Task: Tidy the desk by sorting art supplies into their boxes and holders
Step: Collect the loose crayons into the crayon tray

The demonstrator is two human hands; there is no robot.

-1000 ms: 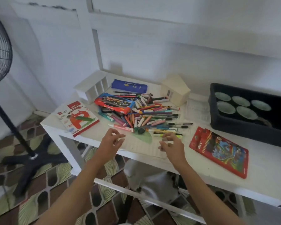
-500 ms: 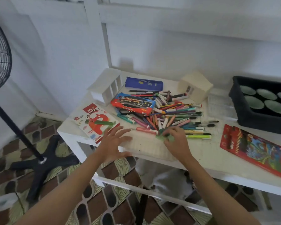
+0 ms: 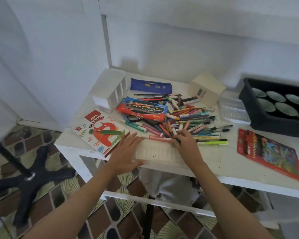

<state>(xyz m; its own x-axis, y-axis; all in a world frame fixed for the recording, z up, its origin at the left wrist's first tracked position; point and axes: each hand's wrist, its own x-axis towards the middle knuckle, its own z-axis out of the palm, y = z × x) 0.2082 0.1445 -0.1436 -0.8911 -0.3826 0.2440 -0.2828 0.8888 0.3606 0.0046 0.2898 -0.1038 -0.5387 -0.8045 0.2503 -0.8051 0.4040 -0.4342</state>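
White ribbed plastic tray (image 3: 155, 150) lies at the front edge of the desk (image 3: 231, 163), with the left hand (image 3: 126, 152) flat and straight-fingered on its left end. The right hand (image 3: 186, 144) pinches a small dark green piece (image 3: 177, 140) at the tray's back right corner.

The marker pile (image 3: 183, 118) lies mid-frame on the tabletop (image 3: 219, 163); the oil pastels box (image 3: 100, 131) lies left, the pencil pack (image 3: 269, 152) right.

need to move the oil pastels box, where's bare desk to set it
Bare desk lies between the right hand, which pinches a green piece, and the red pencil pack, this side of the highlighters. The marker pile fills the middle from white holder to wooden box.
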